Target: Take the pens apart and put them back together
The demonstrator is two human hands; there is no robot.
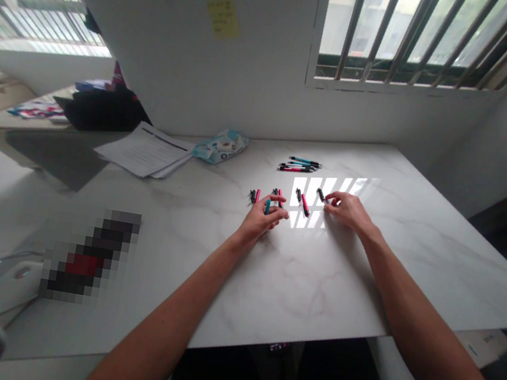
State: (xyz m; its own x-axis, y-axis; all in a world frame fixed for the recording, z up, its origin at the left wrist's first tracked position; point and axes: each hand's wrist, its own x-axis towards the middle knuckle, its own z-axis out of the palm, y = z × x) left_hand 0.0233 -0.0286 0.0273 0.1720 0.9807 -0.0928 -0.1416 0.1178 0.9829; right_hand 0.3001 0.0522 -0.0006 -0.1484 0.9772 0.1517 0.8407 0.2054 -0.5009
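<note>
Showing white, grey-veined marble on the table; red, teal and black on the pens and pen parts; yellow on the note; pale blue on the packet; white on the papers

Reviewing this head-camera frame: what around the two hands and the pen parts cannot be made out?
- Head view: what the left hand holds beyond a teal piece; curled fingers hide it.
- Head view: whether the right hand grips the black piece or only touches it; too small.
- Head view: writing on the yellow note; too small.
- Head view: object at the table's left; pixelated.
</note>
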